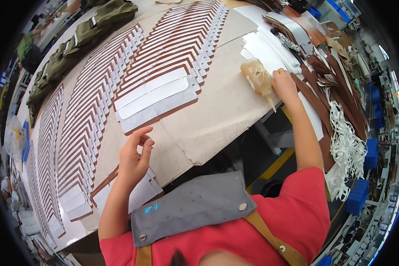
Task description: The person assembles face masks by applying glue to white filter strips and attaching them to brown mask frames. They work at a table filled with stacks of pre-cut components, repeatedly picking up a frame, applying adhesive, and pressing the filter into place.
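Note:
My left hand (136,153) is raised near the table's front edge, fingers bent and thumb apart, with nothing in it. Just beyond it lies a brown-edged panel with white and pale grey layers (157,102), the front piece of a long overlapping row. My right hand (284,84) reaches to the far right, its bent fingers at the near edge of a fanned pile of white strips (266,51); the fingertips are partly hidden. Left of that hand, a translucent squeeze bottle (256,75) of yellowish glue lies with its pointed nozzle toward me.
More overlapping rows of brown-and-white pieces (86,106) cover the table's left side. Folded olive-green fabric (82,37) lies beyond them. Brown strips (317,99) and a tangle of white cords (343,148) hang at the right edge. Blue bins (358,197) stand to the right.

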